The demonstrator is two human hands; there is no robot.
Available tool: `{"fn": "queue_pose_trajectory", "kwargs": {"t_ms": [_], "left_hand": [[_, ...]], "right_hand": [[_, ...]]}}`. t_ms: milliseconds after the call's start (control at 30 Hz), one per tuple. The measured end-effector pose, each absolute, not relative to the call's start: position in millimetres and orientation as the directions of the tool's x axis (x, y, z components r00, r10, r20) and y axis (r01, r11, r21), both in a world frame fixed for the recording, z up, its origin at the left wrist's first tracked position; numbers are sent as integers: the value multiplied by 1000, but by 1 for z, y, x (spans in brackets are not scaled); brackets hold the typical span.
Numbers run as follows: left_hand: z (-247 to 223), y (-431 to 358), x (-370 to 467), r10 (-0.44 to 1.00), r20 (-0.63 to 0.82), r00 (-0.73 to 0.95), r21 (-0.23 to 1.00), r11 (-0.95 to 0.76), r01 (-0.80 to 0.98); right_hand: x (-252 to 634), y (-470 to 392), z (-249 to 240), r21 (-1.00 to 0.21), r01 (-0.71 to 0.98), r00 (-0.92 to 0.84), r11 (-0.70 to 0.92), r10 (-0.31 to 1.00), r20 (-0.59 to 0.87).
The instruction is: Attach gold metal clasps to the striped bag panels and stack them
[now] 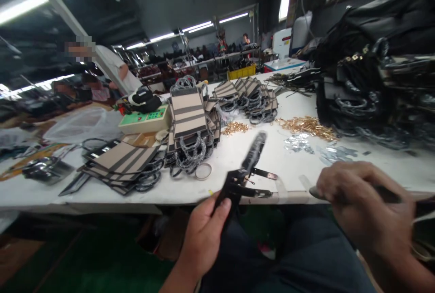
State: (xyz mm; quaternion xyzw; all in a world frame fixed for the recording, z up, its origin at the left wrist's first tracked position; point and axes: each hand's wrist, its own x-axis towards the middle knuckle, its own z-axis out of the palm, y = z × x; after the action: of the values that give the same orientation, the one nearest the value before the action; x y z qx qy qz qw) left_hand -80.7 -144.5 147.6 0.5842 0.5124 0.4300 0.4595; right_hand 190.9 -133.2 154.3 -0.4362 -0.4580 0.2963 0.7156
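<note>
My left hand (207, 229) is closed round a black strap piece (234, 184) at the table's front edge. Its upper end is a plastic-wrapped handle (254, 150), and two short black tabs with metal parts point right. My right hand (363, 197), blurred, is off to the right with its fingers curled round a dark tool whose rounded tip shows at the left. The two hands are apart. Beyond them on the white table (238, 157) lie gold metal pieces (307, 126) and flat silver pieces (299, 143).
Stacked beige-and-black panels with wrapped handles (188, 114) stand left of centre, beside more panels (122, 161). A tape ring (203, 171) lies near them. Black bags (353, 89) are heaped at right. A green-topped control box (146, 118) and a person in white (112, 64) are at left.
</note>
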Motion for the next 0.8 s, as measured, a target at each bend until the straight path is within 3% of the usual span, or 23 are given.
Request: {"fn": "queue_pose_trajectory", "kwargs": {"t_ms": [67,133,300,400,500,633,800], "left_hand": [[175,-153,-95,992,-123,11,984,124,-128],[190,-164,-101,980,-198,-25,919,177,-353],[192,-181,-101,977,-208,-47,834,152,-530],[191,-182,-103,979,-201,-13,808,158,-568],[195,-179,-104,986,-165,17,822,147,-550],[203,-167,-99,989,-130,76,881,150,-449],[199,-142,-82,999,24,22,967,-17,-255]], "right_hand": [[186,-129,147,-953,163,335,256,894,297],[178,-117,139,-954,244,217,175,949,230],[163,-108,141,-963,180,16,198,979,204],[163,-117,149,-997,37,-68,72,995,70],[167,-120,160,-998,-43,-36,39,999,41],[185,-117,183,-993,28,37,116,992,117],[219,-120,212,-955,227,-83,193,980,179]]}}
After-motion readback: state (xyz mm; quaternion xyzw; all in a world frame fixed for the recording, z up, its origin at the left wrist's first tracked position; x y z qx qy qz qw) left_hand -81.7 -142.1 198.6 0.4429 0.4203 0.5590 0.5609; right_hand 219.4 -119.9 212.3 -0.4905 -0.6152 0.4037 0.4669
